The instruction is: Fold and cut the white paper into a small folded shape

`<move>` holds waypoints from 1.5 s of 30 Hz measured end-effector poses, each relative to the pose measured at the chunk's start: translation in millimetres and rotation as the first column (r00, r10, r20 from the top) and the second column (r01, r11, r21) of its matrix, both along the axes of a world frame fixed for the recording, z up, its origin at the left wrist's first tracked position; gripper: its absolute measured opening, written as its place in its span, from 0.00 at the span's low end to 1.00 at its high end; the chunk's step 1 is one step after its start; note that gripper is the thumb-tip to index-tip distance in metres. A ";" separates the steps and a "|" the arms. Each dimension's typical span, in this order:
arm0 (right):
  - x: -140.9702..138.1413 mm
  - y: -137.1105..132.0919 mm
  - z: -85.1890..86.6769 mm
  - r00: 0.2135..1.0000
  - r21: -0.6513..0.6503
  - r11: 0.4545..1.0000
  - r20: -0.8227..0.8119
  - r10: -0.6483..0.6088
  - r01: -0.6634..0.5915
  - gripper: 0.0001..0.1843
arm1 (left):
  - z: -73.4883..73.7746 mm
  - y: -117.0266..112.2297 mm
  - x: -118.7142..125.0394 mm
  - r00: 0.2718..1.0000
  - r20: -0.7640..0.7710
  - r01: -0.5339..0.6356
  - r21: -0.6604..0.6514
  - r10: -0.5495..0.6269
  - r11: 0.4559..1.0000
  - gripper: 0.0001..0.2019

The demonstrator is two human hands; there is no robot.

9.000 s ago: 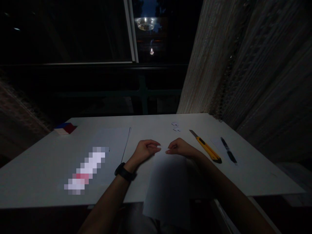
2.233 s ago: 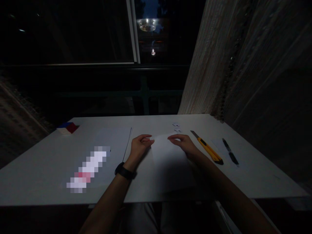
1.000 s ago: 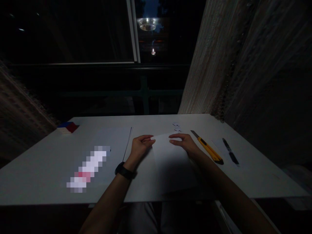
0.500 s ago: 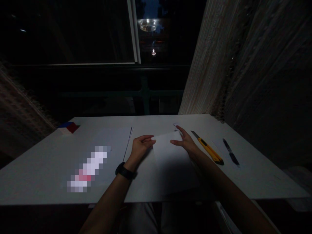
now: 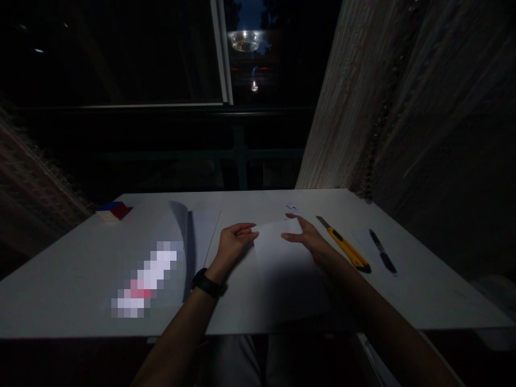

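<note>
White paper (image 5: 280, 252) bares its far edge between left hand (image 5: 235, 240), grip unclear, and spread right hand (image 5: 309, 235).

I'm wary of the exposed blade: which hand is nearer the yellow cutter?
Right. The right hand is just left of the yellow cutter; the left hand is farther left, by the left edge of the paper.

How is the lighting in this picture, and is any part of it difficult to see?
Head view: dim overall, shadow darkening the near part of the white paper sheet; head view, left: pixelation masking part of the papers; head view, right: curtain partly lost in darkness.
</note>
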State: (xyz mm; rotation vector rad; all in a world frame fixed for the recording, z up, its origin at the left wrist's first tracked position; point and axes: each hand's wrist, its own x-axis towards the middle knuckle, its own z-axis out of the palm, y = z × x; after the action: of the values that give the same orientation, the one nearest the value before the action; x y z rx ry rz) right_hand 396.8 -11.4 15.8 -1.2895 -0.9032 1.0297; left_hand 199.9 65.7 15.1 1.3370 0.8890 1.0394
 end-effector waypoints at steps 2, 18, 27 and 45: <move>-0.5 -0.4 0.7 1.000 0.007 1.000 0.000 0.001 -0.001 0.40 | 0.1 0.0 -0.2 1.000 -0.008 0.006 0.009 -0.006 1.000 0.19; -0.5 -0.7 2.6 0.999 -0.013 1.000 -0.044 0.000 -0.001 0.40 | -2.0 1.6 -1.9 0.998 -0.010 0.057 0.049 -0.057 0.997 0.18; -0.5 -1.5 2.8 0.998 -0.005 1.000 -0.062 0.017 -0.017 0.40 | 3.2 -3.3 -0.5 0.999 0.019 0.042 -0.002 -0.042 0.999 0.14; -1.7 -4.2 9.0 0.998 -0.024 0.999 -0.056 0.035 -0.037 0.38 | 2.1 -1.3 -0.4 0.999 0.011 0.032 -0.015 -0.032 0.999 0.16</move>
State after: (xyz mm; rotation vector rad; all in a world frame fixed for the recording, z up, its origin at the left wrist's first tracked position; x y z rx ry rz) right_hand 395.1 -15.7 24.8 -1.2631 -0.8769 1.1026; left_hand 199.6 64.3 17.2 1.3279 0.8633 1.0123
